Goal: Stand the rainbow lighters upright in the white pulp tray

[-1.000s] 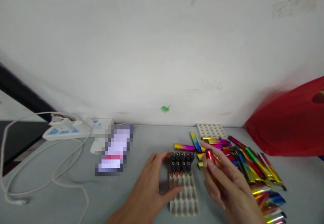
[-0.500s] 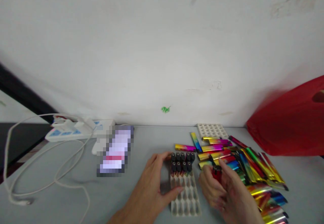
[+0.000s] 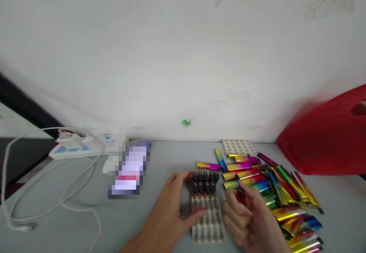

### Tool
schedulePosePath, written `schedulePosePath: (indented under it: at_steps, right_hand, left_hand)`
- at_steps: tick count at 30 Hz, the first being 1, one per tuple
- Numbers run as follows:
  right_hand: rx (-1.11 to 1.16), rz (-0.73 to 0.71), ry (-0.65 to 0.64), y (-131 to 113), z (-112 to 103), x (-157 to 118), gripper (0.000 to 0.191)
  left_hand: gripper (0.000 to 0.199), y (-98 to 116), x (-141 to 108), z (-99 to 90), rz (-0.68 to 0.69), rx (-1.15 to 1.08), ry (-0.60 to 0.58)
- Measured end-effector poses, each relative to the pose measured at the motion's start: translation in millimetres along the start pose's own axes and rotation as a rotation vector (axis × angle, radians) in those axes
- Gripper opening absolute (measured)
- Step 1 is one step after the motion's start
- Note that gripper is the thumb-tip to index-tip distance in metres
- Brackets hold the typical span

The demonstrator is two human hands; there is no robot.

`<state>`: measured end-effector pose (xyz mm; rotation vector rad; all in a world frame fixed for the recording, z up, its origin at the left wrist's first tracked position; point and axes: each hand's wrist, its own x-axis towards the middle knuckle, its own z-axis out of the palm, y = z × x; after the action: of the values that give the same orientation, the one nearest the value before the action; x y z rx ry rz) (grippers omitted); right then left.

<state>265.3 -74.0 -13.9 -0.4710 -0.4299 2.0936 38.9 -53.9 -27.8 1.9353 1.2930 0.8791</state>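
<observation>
Clearly, the left hand (image 3: 173,209) grips the tray (image 3: 209,234) holding 9 black-tipped tubes (image 3: 206,186); the right hand (image 3: 248,215) closes around a red tube (image 3: 241,196).

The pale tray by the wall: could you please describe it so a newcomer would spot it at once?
Start at the red bag on the right. Left of it, against the wall, lies the pale tray. The nearer tray holds black-topped sticks and has the left hand on it.
</observation>
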Motion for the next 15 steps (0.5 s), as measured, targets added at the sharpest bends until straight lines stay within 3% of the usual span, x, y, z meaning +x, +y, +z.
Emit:
schedulePosePath:
  at_steps: [9, 15]
  right_hand:
    - [0.014, -0.005, -0.011, -1.2, -0.9, -0.5, 0.067]
    - [0.002, -0.043, 0.071, -1.7, -5.0, -7.3, 0.064]
  left_hand:
    - [0.075, -0.2, -0.7, -0.5, -0.002, 0.006, -0.020]
    - [0.078, -1.6, -2.2, 0.3, -0.014, 0.008, -0.028]
